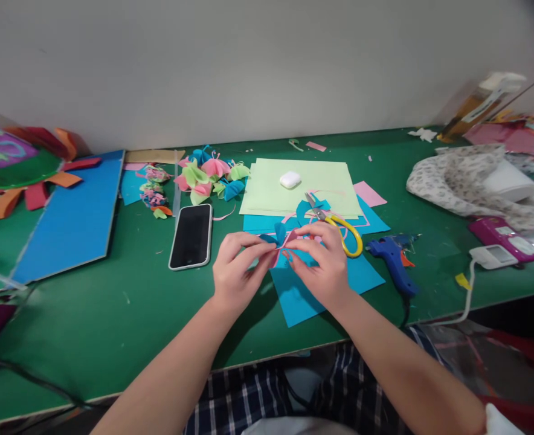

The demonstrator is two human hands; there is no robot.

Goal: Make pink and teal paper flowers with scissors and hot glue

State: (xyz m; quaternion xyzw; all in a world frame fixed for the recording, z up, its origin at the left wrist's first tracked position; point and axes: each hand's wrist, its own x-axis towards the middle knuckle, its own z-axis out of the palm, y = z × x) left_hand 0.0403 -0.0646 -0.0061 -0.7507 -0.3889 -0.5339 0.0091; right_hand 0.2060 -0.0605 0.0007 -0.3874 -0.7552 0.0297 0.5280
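Observation:
Both my hands pinch a small blue and pink paper flower (279,233) above the sheets on the table. My left hand (238,266) grips its left side, and my right hand (324,266) holds the pink part at its right. Just beyond my right hand lie scissors (346,235) with yellow handles, resting on blue paper scraps. Under my hands are blue paper sheets (301,296), with pale green sheets (260,187) behind them. Several finished paper flowers (194,175) in pink, green and blue are piled at the back left.
A phone (191,237) lies left of my hands. A white earbud case (290,179) sits on the green sheets. To the right are a blue glue gun (394,260), a power strip (505,241) and a patterned cloth (452,181). A blue board (81,211) lies at left.

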